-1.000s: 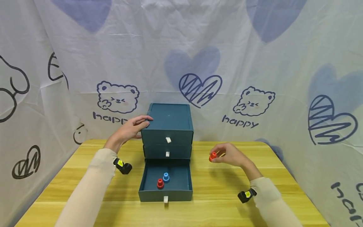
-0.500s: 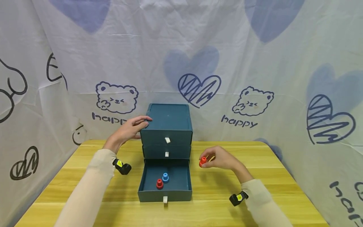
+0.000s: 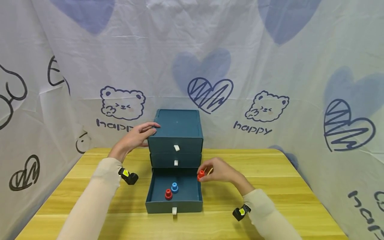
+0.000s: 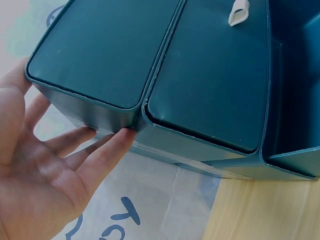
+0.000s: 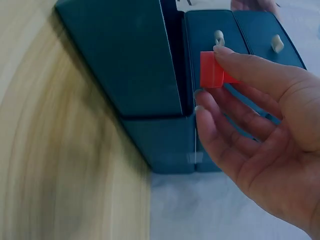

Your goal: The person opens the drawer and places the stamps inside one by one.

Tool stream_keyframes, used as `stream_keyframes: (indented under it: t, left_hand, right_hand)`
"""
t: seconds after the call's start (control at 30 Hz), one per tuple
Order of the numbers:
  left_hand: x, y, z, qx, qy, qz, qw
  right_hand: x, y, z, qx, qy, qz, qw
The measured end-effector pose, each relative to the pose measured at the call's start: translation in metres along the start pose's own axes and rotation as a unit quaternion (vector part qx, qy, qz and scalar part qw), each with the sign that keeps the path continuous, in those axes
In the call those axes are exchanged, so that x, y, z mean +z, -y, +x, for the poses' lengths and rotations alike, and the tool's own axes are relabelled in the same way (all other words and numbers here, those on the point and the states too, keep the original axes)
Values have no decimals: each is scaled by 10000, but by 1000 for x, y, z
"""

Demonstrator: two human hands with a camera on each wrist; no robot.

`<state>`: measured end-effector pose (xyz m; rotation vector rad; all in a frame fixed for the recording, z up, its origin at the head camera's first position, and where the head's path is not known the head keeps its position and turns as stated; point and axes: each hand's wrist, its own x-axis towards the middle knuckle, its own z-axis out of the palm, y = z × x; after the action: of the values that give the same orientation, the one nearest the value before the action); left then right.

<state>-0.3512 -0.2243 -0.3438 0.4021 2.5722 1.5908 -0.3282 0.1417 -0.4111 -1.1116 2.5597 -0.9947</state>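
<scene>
A dark teal three-drawer cabinet stands on the table, its bottom drawer pulled out. Inside that drawer, a red stepped peg and a blue stepped peg stand upright side by side. My right hand pinches another red stepped peg between thumb and fingers, at the drawer's right wall. The right wrist view shows this red peg at the fingertips. My left hand rests against the cabinet's upper left edge; in the left wrist view its extended fingers touch the side.
White pull tabs mark the two closed upper drawers, and another tab sticks out from the bottom drawer's front. The wooden table extends on both sides. A printed white cloth hangs behind and around it.
My right hand has carried its red peg leftward and slightly down, from beside the cabinet to the drawer's right wall. The left hand stays against the cabinet; the drawer has not moved.
</scene>
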Motion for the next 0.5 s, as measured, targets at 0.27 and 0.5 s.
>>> stream_keyframes:
  t: [0.27,0.5]
  left_hand:
    - [0,0,0,5,2,8,10000]
    - [0,0,1,-4,2,3,10000]
  right_hand:
    - [13,12,14,-16,80,-505,9987]
    - [22,15,22,65,376,-461,9982]
